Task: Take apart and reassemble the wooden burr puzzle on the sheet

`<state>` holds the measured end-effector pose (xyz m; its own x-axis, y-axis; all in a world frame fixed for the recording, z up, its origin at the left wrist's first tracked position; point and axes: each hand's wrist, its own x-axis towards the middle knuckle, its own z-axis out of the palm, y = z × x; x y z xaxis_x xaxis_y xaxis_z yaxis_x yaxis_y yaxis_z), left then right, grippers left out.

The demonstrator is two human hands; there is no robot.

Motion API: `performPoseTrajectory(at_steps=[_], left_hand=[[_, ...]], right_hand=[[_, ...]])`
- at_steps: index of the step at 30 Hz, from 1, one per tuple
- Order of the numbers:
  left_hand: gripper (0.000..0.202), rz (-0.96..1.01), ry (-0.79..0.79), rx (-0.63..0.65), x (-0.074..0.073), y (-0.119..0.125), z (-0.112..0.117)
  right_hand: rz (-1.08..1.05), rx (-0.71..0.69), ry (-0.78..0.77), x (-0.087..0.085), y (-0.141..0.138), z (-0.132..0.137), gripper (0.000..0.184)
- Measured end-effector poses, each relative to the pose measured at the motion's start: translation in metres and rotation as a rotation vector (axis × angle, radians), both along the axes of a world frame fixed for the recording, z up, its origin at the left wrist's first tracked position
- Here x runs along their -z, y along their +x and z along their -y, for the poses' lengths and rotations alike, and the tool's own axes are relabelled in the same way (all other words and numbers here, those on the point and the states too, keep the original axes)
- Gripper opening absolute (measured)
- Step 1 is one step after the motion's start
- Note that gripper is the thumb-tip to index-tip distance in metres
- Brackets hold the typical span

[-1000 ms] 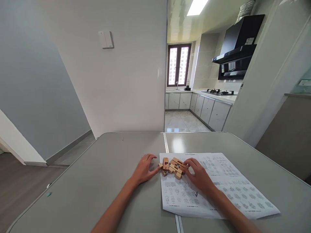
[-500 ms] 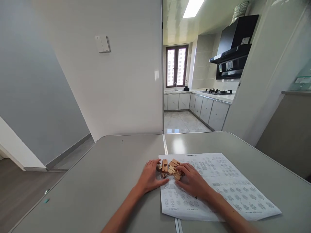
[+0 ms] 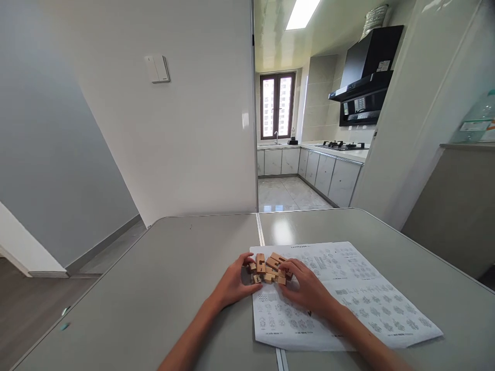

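Note:
Several notched wooden puzzle pieces (image 3: 260,264) lie in a loose cluster on the upper left part of a printed paper sheet (image 3: 371,293). My left hand (image 3: 232,281) curves around the cluster's left side, its fingertips and thumb against the small pieces there. From the right, my right hand (image 3: 305,286) has its fingers and thumb around the pieces at that end, partly covering them. Between the hands the notched ends of the pieces show. Both hands rest low, close to the paper.
The grey table (image 3: 154,288) has a metal seam running down its middle under the paper. A small teal object (image 3: 64,326) is near its left edge. Behind stand a white wall with a light switch (image 3: 157,69) and a kitchen with a gas stove (image 3: 342,146).
The lower pieces in the cluster have shifted and sit closer together. My left fingers have curled in more around the left pieces. The whole view has moved slightly.

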<state>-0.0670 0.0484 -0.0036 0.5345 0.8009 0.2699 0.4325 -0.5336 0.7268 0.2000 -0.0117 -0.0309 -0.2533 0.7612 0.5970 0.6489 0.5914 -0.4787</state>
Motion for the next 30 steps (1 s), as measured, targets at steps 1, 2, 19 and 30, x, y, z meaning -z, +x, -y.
performPoseTrajectory(at_steps=[1,2,19,30], left_hand=[[0.079,0.006,-0.007,0.017,-0.001,0.0,0.001],[0.08,0.01,-0.009,0.029,-0.002,0.0,0.001],[0.07,0.093,-0.032,-0.084,-0.009,0.005,0.002],[0.065,0.169,0.026,-0.145,-0.001,0.044,0.012]], right_hand=[[-0.006,-0.002,-0.004,0.0,0.0,0.0,0.037],[-0.011,-0.003,-0.008,-0.001,0.0,0.0,0.037],[-0.155,0.21,0.002,0.009,0.007,-0.011,0.02],[-0.133,0.2,-0.079,0.011,0.005,-0.012,0.024]])
